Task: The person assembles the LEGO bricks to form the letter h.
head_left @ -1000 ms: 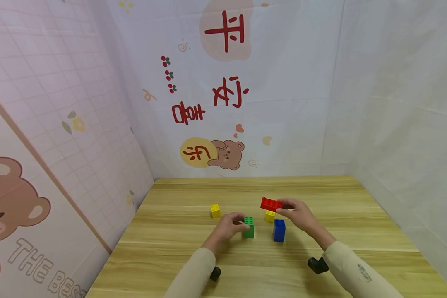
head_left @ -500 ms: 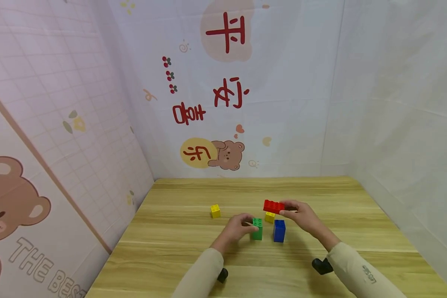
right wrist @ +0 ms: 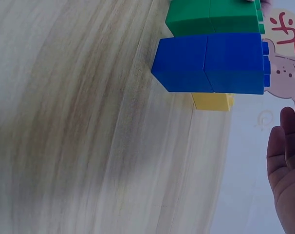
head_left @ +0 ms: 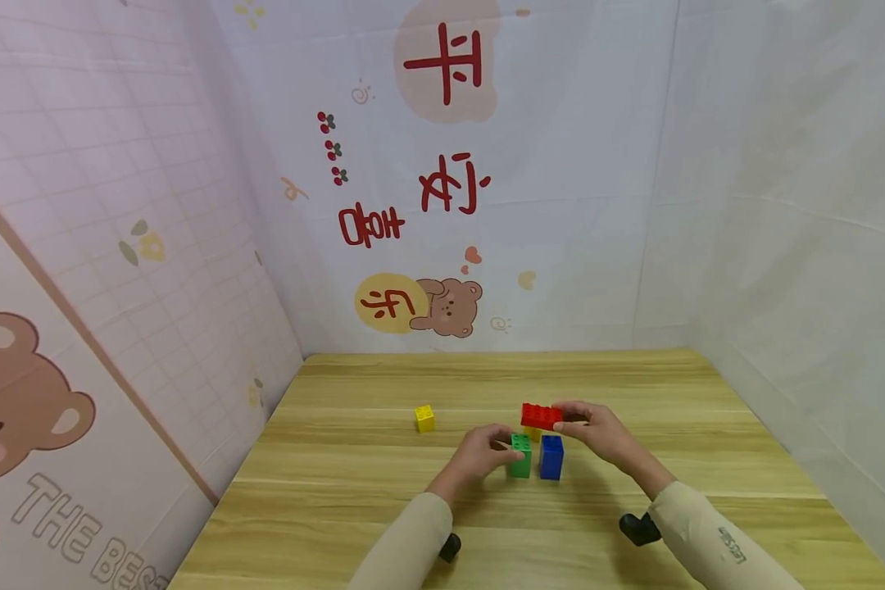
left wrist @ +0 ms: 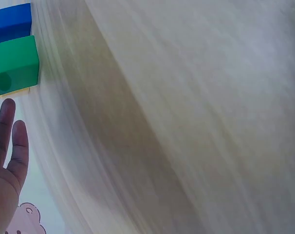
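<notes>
My left hand [head_left: 478,455] pinches a green toy brick stack [head_left: 520,464] between thumb and fingers; it stands upright on the table. Close to its right is an upright blue brick stack [head_left: 551,459], made of two bricks by the seam in the right wrist view. With its fingertips my right hand [head_left: 596,428] holds a red eight-stud brick [head_left: 542,416] by its right end, level and studs up. Behind the two stacks a yellow brick [right wrist: 212,101] sits on the table, mostly hidden under the red one in the head view. Whether red and yellow touch, I cannot tell.
Another yellow brick [head_left: 424,420] lies to the left, apart from the group. The wooden table [head_left: 324,492] meets a printed cloth wall [head_left: 575,246] at the back and cloth at both sides. Black wrist devices [head_left: 639,528] hang below both sleeves.
My left hand has slid the green stack rightward, close to the blue one. The red brick has moved slightly right and come down over the yellow brick behind. The blue stack has stayed put.
</notes>
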Action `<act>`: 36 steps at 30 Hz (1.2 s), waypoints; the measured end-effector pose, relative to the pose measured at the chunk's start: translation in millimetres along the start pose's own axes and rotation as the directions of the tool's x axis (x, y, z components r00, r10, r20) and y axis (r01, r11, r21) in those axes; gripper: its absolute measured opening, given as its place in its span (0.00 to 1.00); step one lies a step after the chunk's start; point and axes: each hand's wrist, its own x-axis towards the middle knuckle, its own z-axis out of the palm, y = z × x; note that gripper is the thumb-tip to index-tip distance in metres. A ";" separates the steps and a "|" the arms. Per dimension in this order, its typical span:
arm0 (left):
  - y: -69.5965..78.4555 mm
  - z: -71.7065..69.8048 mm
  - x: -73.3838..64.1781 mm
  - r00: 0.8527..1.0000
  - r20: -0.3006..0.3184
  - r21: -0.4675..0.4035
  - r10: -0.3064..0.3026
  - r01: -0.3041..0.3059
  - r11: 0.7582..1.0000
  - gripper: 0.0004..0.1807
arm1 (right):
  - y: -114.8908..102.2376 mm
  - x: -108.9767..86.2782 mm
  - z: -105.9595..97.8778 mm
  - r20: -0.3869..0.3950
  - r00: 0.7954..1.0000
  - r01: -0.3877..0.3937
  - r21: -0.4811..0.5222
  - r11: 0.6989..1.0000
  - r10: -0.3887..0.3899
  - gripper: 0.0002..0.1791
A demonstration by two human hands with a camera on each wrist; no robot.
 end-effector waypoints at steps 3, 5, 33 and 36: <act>1.3 2.8 1.6 1.000 -0.002 0.008 0.008 -0.008 1.000 0.15 | 2.2 -0.2 -0.7 0.010 1.000 -0.003 0.003 1.000 0.003 0.24; 1.3 4.6 2.9 1.000 -0.006 0.012 0.008 -0.008 1.000 0.15 | 3.3 -0.9 -1.0 0.017 1.000 -0.003 0.006 1.000 0.003 0.24; 7.2 -6.8 3.3 1.000 0.021 0.052 -0.003 0.002 0.999 0.30 | 6.3 -3.8 7.0 0.060 0.998 0.010 -0.036 0.999 -0.008 0.22; 8.6 -8.7 3.0 1.000 0.024 0.053 -0.009 0.008 0.999 0.31 | 7.0 -4.3 8.4 0.056 0.998 0.013 -0.036 0.999 -0.011 0.22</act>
